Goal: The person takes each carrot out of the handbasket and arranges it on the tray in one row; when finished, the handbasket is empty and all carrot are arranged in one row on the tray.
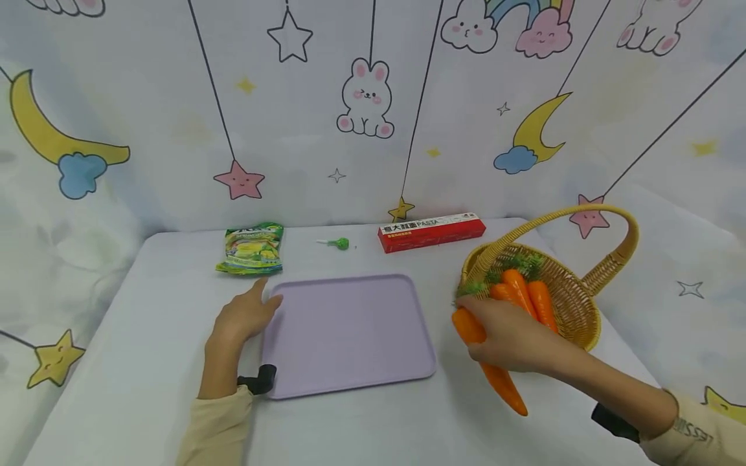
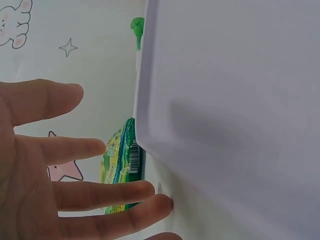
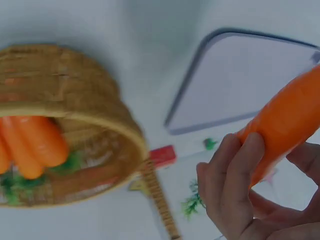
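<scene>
My right hand (image 1: 513, 336) grips an orange carrot (image 1: 502, 388) near its thick leafy end, with the tapered tip pointing down toward the table's front. In the right wrist view, fingers and thumb curl round the carrot. Just behind that hand stands a yellow wicker basket (image 1: 587, 317) with a tall handle, holding several more carrots (image 1: 542, 303) with green tops. Over the left edge of a lilac tray (image 1: 350, 336) is my left hand (image 1: 241, 317), its fingers extended and holding nothing. The left wrist view shows those fingers spread, beside the tray's corner.
A green and yellow snack bag (image 1: 253, 249) lies beyond the left hand. Behind the tray are a green lollipop (image 1: 341, 243) and a red pasta box (image 1: 431, 234). A cartoon-printed cloth (image 1: 309, 116) hangs behind the white table (image 1: 146, 336).
</scene>
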A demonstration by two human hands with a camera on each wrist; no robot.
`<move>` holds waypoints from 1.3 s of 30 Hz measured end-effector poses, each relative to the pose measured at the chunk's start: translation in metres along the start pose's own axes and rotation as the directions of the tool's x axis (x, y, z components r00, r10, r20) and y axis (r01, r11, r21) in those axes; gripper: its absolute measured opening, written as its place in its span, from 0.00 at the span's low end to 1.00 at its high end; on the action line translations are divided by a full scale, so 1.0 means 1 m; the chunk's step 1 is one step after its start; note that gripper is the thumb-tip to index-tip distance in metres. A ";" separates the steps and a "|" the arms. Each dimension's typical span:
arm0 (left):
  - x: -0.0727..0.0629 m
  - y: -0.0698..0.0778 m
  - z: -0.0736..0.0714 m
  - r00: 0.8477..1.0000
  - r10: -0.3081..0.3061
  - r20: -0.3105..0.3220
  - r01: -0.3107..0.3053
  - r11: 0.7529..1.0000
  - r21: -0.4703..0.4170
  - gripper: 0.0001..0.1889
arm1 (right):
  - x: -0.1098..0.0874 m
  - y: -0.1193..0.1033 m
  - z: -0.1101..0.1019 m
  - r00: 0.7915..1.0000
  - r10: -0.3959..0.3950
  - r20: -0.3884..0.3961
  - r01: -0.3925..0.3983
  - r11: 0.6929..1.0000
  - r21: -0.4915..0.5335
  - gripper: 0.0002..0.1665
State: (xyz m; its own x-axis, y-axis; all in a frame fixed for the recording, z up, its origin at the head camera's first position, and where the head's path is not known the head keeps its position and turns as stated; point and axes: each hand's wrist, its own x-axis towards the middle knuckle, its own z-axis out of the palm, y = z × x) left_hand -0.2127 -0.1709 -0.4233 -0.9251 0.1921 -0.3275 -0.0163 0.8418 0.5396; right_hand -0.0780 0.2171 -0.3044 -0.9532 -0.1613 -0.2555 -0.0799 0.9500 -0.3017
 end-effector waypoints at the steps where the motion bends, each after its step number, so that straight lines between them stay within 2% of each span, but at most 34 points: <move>1: 0.000 0.001 0.000 1.000 -0.001 -0.002 0.001 1.000 -0.002 0.37 | 0.003 -0.007 0.003 1.000 -0.009 0.002 0.009 1.000 0.007 0.40; 6: -0.001 0.002 0.000 1.000 -0.010 -0.017 0.009 0.999 -0.039 0.36 | 0.028 -0.041 0.014 0.999 -0.030 0.021 0.029 0.999 0.040 0.38; 15: -0.005 0.002 -0.001 0.998 -0.025 0.056 0.038 0.969 -0.244 0.37 | 0.112 -0.095 0.046 0.996 -0.075 0.045 0.071 0.993 0.098 0.38; 22: -0.005 0.002 -0.001 0.997 -0.046 0.054 0.060 0.949 -0.308 0.36 | 0.160 -0.144 0.077 0.992 -0.102 0.072 0.097 0.993 0.069 0.40; 24: -0.004 0.003 -0.002 0.998 -0.051 0.048 0.064 0.949 -0.309 0.36 | 0.169 -0.156 0.085 0.991 -0.116 0.065 0.113 0.992 0.055 0.41; 30: 0.000 -0.002 -0.002 0.998 -0.037 0.048 0.052 0.932 -0.359 0.35 | 0.186 -0.186 0.111 0.988 -0.145 0.055 0.143 0.989 0.049 0.32; 34: 0.003 -0.004 -0.003 0.998 -0.027 0.062 0.050 0.911 -0.410 0.34 | 0.195 -0.197 0.120 0.991 -0.114 0.065 0.109 0.992 0.068 0.32; 39: 0.003 -0.006 -0.004 0.997 -0.048 0.066 0.072 0.892 -0.445 0.34 | 0.202 -0.203 0.126 0.994 -0.098 0.051 0.093 0.991 0.096 0.30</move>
State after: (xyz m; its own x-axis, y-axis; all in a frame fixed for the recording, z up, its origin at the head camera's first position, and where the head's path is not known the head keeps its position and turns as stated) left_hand -0.2170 -0.1776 -0.4246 -0.8963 0.1845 -0.4033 -0.2503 0.5404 0.8033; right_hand -0.2176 -0.0417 -0.4106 -0.9247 -0.2668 -0.2714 -0.1395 0.9011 -0.4105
